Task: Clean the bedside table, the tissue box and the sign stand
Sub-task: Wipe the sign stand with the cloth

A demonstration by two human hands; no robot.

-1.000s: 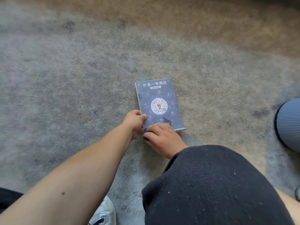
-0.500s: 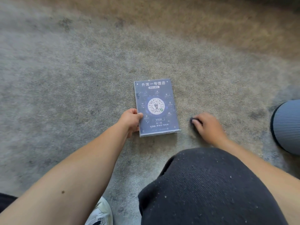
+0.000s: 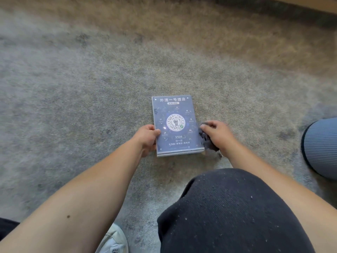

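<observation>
The sign stand [image 3: 176,125], a blue acrylic card with white writing and a round code in its middle, lies face up on the grey carpet. My left hand [image 3: 147,137] grips its left edge, thumb on the front face. My right hand [image 3: 217,134] is closed on a dark grey cloth [image 3: 207,141] and presses it against the stand's right edge. The bedside table and the tissue box are out of view.
A ribbed blue-grey rounded object [image 3: 321,148] stands on the carpet at the right edge. My dark-trousered knee [image 3: 228,212] fills the bottom right, and a white shoe [image 3: 113,241] shows at the bottom. Grey carpet [image 3: 73,88] stretches around the stand.
My right hand with the cloth left the stand's lower face, swung out to the carpet on the right, then came back against the right edge. The left hand kept its hold.
</observation>
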